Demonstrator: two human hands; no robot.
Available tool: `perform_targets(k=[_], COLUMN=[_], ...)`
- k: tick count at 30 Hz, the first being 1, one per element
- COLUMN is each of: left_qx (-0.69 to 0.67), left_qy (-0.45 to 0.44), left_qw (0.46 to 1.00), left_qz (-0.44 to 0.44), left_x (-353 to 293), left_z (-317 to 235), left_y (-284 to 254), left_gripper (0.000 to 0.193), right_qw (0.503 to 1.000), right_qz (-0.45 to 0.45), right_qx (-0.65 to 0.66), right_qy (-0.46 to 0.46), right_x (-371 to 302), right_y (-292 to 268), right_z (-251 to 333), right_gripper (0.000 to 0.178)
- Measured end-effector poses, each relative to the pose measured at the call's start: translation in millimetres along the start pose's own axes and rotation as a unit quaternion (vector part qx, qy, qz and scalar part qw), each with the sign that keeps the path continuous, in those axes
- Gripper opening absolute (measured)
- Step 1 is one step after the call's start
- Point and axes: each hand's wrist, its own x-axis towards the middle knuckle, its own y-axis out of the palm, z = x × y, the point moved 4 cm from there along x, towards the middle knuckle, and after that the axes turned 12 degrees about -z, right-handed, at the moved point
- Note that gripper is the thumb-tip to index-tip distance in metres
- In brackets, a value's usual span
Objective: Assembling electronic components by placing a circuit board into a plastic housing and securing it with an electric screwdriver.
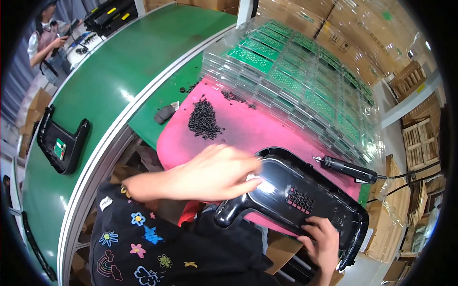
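Observation:
A glossy black plastic housing (276, 178) with a raised rim and a stub handle lies slantwise over the pink mat. Pink shows through some slots of a small grid in its middle; dark bits sit at the others. My left hand (224, 171) reaches across from the left, over the housing's left end, its fingers smeared by motion. What they hold, if anything, is hidden. At the near rim beside the grid, my right hand (323, 238) grips the housing with curled fingers and thumb. A heap of tiny black parts (204, 119) rests on the mat beyond my left hand.
Clear stacked trays of green circuit boards (257, 52) stand behind the pink mat (243, 126). A black electric screwdriver (350, 170) with a cord lies at right. On the green conveyor (119, 62) at left sits another black housing (62, 143). A person (47, 43) stands far left.

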Motion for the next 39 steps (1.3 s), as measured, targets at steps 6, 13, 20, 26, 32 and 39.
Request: perform_targets(k=[6, 13, 20, 26, 32, 39], left_qx=[0.137, 0.077, 0.063, 0.050, 0.070, 0.153], left_qy=[0.148, 0.083, 0.091, 0.070, 0.066, 0.057], left_qw=[0.979, 0.993, 0.993, 0.996, 0.995, 0.986], left_qz=[-0.020, 0.029, -0.039, -0.014, 0.011, -0.014], left_x=[79.7, 76.5, 72.4, 72.9, 73.0, 66.1], left_z=[31.8, 50.2, 50.6, 50.0, 48.1, 41.9], left_y=[71.6, 92.8, 85.8, 80.2, 80.6, 73.7], left_gripper=[0.044, 0.024, 0.022, 0.023, 0.025, 0.026], right_qw=[0.985, 0.974, 0.988, 0.993, 0.956, 0.866], right_qz=[-0.106, -0.155, -0.083, -0.104, -0.266, -0.372], right_qx=[0.124, -0.029, -0.068, -0.054, 0.055, -0.083], right_qy=[-0.051, -0.160, -0.110, -0.018, -0.110, -0.323], right_x=[129.6, 285.0, 371.3, 390.6, 355.0, 238.1], right_y=[-12.2, 35.5, 103.3, 117.4, 84.8, -17.6], right_z=[28.1, 34.0, 26.7, 22.9, 43.8, 63.8], right_gripper=[0.024, 0.046, 0.057, 0.043, 0.020, 0.021])
